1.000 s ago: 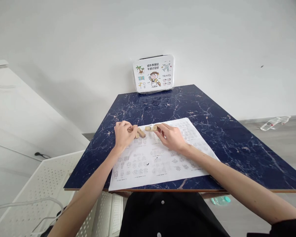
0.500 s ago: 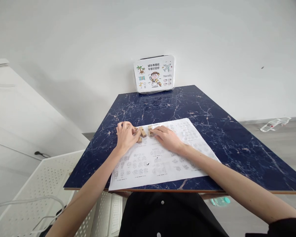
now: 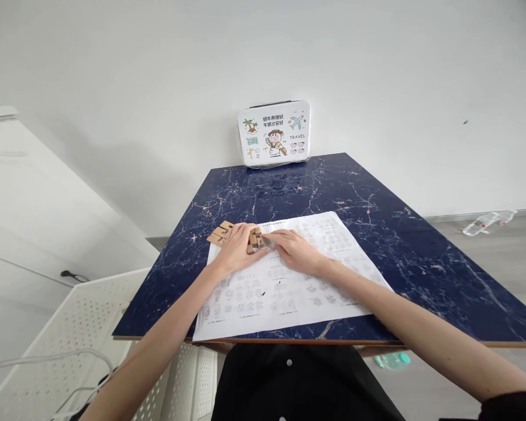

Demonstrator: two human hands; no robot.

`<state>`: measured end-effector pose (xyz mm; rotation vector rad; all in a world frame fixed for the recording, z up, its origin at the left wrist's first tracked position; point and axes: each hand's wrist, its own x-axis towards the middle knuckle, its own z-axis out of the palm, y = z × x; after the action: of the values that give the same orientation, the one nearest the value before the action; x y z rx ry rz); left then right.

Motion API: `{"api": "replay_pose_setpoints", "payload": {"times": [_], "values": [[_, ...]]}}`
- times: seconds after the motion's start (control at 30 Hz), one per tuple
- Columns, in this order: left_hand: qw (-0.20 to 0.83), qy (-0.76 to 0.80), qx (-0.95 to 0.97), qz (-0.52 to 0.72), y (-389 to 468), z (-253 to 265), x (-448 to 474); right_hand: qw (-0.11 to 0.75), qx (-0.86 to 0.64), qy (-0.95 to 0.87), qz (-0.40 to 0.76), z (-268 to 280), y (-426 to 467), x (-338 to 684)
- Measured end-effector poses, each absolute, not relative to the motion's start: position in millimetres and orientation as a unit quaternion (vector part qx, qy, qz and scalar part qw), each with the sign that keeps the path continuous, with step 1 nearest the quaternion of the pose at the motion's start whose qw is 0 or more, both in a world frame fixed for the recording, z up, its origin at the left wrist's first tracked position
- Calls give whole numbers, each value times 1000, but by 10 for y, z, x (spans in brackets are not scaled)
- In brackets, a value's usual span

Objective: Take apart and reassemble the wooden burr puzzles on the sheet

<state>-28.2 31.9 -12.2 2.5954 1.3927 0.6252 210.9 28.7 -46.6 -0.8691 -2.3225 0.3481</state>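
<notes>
my left hand (image 3: pixel 237 250) curves around a little bunch of wooden blocks (image 3: pixel 258 240), with the fingers on the far side and the thumb stretched out on the near side. the thumb and fingers are spread apart, and i can't tell if they squeeze. the bunch sits right between my two hands, and one block has dark marks on it. my right hand (image 3: pixel 297 250) comes in from the other side, with its fingertips at the edge of the bunch; i can't tell if it pinches a block or just touches it. some flat wooden pieces (image 3: pixel 219 233) poke out just left of my left hand, partly hidden by it. under my hands is a big white paper (image 3: pixel 296 313) with lots of tiny pictures, and under that is a shiny dark blue table (image 3: pixel 307 190). far ahead of my hands, a white case (image 3: pixel 274 134) with cartoons stands up by the wall (image 3: pixel 158 64). away past my right hand, a clear bottle (image 3: pixel 482 223) is on the floor (image 3: pixel 521 251).
</notes>
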Motion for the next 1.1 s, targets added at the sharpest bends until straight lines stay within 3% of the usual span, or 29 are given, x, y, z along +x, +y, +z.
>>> {"api": "replay_pose_setpoints", "payload": {"times": [0.4,0.9,1.1], "values": [[51,431,883,178,331,-81,-339,314,-340,-875,141,-433,261,2110],[103,412,892,152,390,56,-478,303,-331,-879,161,-371,206,2117],[69,404,895,177,378,72,-483,307,-330,-880,152,-378,210,2123]]}}
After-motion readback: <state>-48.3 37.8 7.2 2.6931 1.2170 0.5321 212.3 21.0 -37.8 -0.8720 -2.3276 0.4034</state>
